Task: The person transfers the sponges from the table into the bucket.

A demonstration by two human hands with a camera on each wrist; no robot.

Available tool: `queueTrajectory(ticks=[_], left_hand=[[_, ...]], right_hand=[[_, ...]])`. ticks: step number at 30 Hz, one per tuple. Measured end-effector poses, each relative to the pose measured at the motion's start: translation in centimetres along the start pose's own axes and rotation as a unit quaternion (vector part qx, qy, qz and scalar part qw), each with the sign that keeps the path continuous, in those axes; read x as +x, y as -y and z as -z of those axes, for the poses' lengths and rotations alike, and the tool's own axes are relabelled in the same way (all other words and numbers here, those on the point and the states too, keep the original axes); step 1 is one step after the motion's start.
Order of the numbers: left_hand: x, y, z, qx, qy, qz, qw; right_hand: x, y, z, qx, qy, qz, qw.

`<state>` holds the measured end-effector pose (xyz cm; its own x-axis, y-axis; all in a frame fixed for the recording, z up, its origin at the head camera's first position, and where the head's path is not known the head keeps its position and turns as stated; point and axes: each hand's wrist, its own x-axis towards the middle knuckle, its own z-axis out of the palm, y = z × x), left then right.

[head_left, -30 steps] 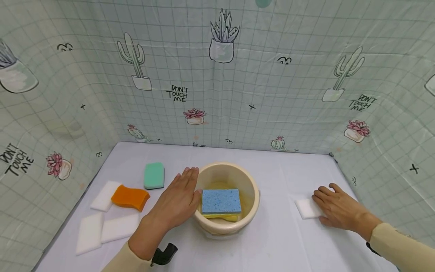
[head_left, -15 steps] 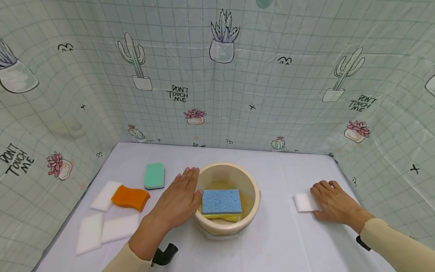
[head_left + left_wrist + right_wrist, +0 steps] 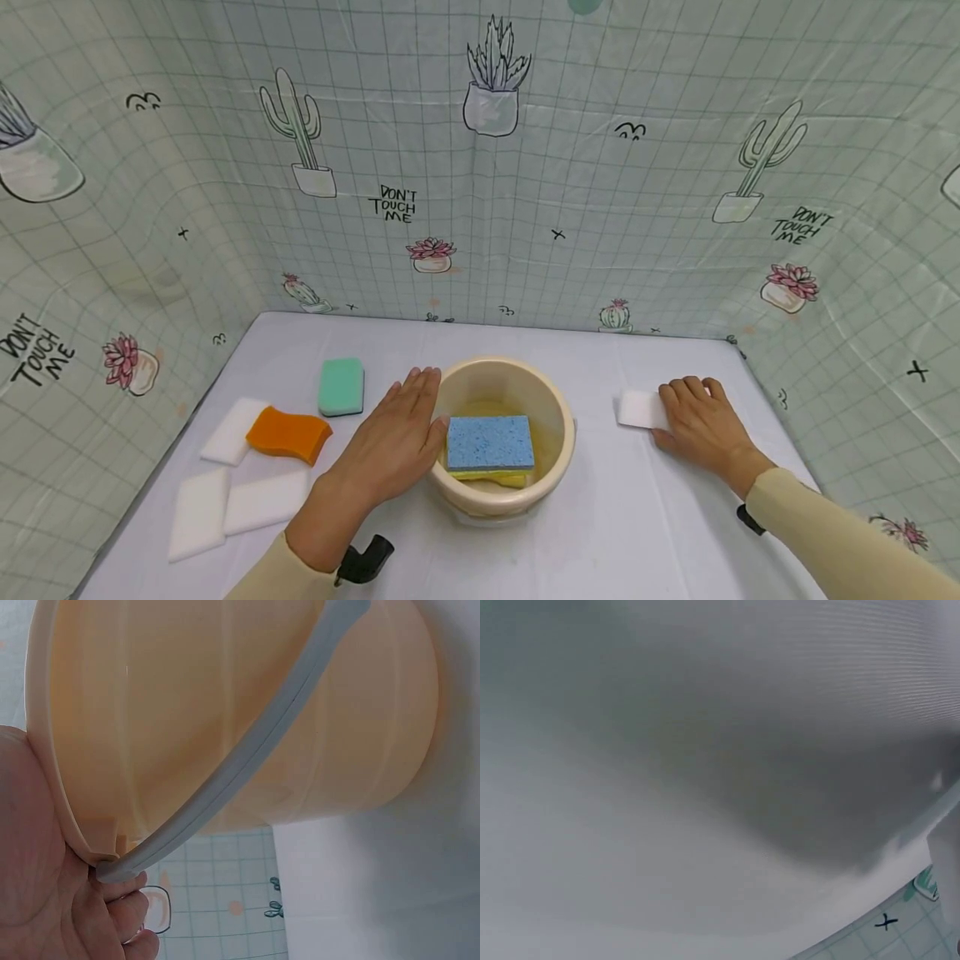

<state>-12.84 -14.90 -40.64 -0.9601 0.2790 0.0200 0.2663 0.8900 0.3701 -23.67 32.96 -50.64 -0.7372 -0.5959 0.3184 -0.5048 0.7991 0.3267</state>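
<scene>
**Touching a bucket (image 3: 501, 501) on one side, gripping a white pad (image 3: 637, 410) on the other**

A cactus-print cloth (image 3: 562, 183) hangs behind a white-covered desk (image 3: 600, 517). The work looks partway: the bucket already has something in it, while the gripped pad and five other pieces lie outside.

The cream bucket stands upright near the desk's middle, a grey handle (image 3: 255, 756) slanting across its outer side. Inside lies a blue sponge (image 3: 490, 442) with a yellow layer (image 3: 504, 479) under it; whether these are one sponge or two cannot be told.

The person's left hand (image 3: 393, 442) rests flat against the bucket's left rim, fingers straight. The right hand (image 3: 705, 425), well apart from the bucket, pinches one end of the white pad between thumb and fingers; whether the pad touches the desk cannot be told.

Left of the bucket, seemingly untouched, are three loose white pads (image 3: 266, 502), an orange sponge (image 3: 288, 434) overlapping one pad, and a green sponge (image 3: 341, 387) farther back.
</scene>
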Motion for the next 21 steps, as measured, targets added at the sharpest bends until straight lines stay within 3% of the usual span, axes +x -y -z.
queueTrajectory(ticks=[9,21], left_hand=[[0.1,-0.1,0.0,0.000,0.004,0.004,1.0000],[0.1,0.2,0.1,-0.007,0.005,-0.005,1.0000]], right_hand=[[2.9,1.7,0.7,-0.020,-0.022,-0.024,0.999],[6.3,2.3,2.3,-0.027,-0.082,0.001,0.996]])
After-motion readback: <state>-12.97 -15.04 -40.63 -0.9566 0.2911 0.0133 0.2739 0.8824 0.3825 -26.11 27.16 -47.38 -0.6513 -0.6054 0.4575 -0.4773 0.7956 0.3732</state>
